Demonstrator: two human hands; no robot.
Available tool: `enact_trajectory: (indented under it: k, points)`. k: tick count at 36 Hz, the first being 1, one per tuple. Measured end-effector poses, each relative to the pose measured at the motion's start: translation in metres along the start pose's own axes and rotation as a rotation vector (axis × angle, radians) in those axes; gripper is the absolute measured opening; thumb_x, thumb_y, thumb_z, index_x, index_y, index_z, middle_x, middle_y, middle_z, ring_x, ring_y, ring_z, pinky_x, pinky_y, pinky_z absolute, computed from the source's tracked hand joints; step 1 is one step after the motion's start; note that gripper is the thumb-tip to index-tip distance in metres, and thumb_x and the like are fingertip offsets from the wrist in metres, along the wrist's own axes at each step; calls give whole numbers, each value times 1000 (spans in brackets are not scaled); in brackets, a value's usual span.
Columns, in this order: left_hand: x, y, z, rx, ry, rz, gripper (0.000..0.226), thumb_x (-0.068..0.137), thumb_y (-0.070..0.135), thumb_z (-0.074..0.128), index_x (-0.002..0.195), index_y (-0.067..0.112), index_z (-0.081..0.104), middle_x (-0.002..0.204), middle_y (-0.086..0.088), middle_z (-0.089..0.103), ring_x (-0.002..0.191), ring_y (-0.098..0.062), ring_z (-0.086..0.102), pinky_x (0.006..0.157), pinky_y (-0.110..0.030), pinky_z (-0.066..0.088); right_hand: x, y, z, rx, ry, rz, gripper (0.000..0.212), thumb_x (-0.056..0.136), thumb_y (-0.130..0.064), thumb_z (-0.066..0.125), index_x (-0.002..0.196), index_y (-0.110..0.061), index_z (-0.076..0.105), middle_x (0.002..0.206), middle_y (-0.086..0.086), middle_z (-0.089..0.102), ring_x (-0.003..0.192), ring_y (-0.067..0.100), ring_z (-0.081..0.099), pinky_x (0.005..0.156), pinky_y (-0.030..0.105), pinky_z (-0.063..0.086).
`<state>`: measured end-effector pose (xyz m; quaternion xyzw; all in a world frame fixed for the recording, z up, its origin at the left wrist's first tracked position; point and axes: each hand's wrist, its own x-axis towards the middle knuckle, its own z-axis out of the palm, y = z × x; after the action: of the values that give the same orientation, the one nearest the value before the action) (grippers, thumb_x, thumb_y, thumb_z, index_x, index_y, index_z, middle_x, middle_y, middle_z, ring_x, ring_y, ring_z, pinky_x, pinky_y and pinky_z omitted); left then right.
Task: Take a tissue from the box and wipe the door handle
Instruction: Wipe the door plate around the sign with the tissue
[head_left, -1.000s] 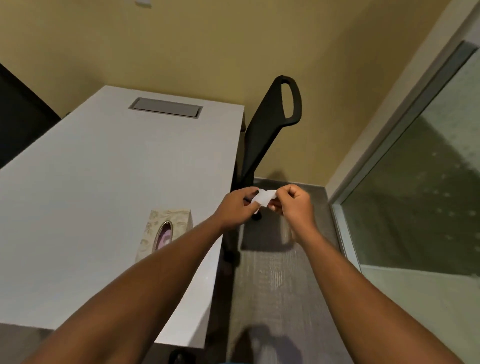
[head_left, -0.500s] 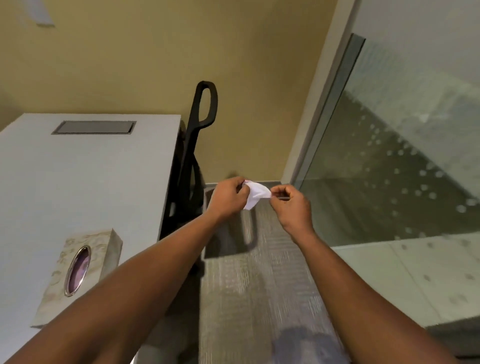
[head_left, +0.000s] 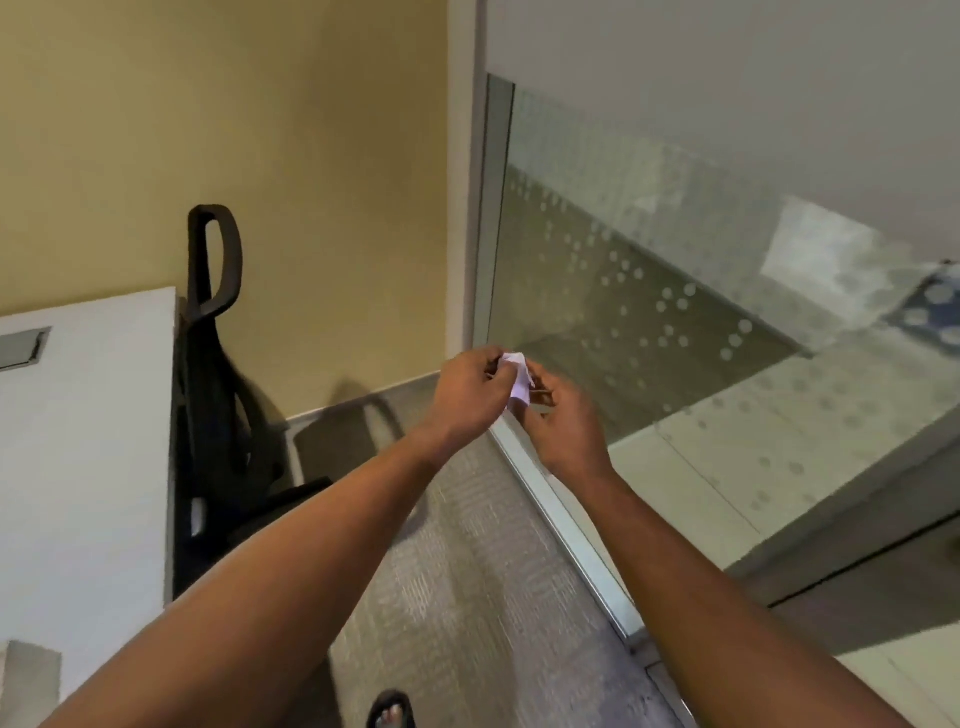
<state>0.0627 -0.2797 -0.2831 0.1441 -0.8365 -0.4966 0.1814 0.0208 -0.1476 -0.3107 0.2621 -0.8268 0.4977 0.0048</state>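
A small white tissue (head_left: 519, 382) is bunched between both of my hands, out in front of me above the floor. My left hand (head_left: 467, 397) pinches its left side with curled fingers. My right hand (head_left: 563, 421) holds its lower right side. Only a corner of the tissue box (head_left: 28, 675) shows at the bottom left on the white table (head_left: 88, 441). No door handle is in view.
A black office chair (head_left: 215, 364) stands between the table and the yellow wall. A glass partition (head_left: 649, 291) with frosted dots fills the right side, with its metal floor rail (head_left: 571, 530) below. Grey carpet (head_left: 467, 597) lies underfoot, and my sandalled foot (head_left: 390, 711) shows at the bottom.
The view has swung right, away from the table and box toward the glass partition. Both hands keep hold of the tissue and have drawn closer together, bunching it up.
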Motion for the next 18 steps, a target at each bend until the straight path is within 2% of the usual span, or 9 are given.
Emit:
enact_trajectory:
  k: [4,8,10,12,13,15,16,18]
  points:
    - [21,5,16,-6,-79,50,22,98,18,58,97,7,77,81,-4,73,79,-28,70,77,-50,59,9,11,-18,-96,127,55,25,93,-21,67,117,-20,72,98,-5,76,86,7,68,69,8,44]
    - [47,8,28,-32,-191,113,19,96,21,63,101,10,78,90,-4,76,79,-23,70,80,-50,60,21,17,-33,-155,214,105,19,95,-22,64,110,-15,75,95,-1,76,83,11,69,70,16,48]
    - [62,10,34,-49,-275,147,19,96,24,65,106,13,77,85,5,76,72,-14,67,80,-44,60,29,20,-40,-175,260,142,20,95,-22,64,110,-15,75,96,0,76,84,11,68,72,17,48]
    - [78,14,38,-51,-334,188,19,95,26,67,109,16,77,67,18,68,60,-1,59,68,-30,56,38,22,-47,-163,314,188,20,94,-20,65,110,-16,75,95,-1,76,83,10,68,71,12,46]
    - [85,16,40,-59,-357,211,19,94,25,68,109,17,77,59,22,64,53,4,54,60,-24,48,42,22,-51,-137,343,223,20,93,-19,66,110,-16,75,93,-3,76,83,11,70,73,14,50]
    - [99,23,44,-84,-406,245,17,93,25,70,108,20,76,54,23,60,47,4,48,52,-14,38,48,20,-60,-60,407,287,17,91,-16,67,106,-15,76,86,-6,73,80,14,72,79,30,57]
    - [106,26,47,-95,-431,260,16,93,26,71,107,22,77,53,22,58,47,3,46,51,-12,36,51,19,-64,-31,440,310,16,91,-15,68,104,-15,76,84,-7,72,79,16,73,80,37,58]
    - [121,34,54,-106,-485,301,14,92,27,72,105,27,76,56,19,58,50,0,45,52,-15,37,55,15,-74,-4,492,340,11,89,-16,69,98,-18,77,84,-5,74,77,19,74,79,39,58]
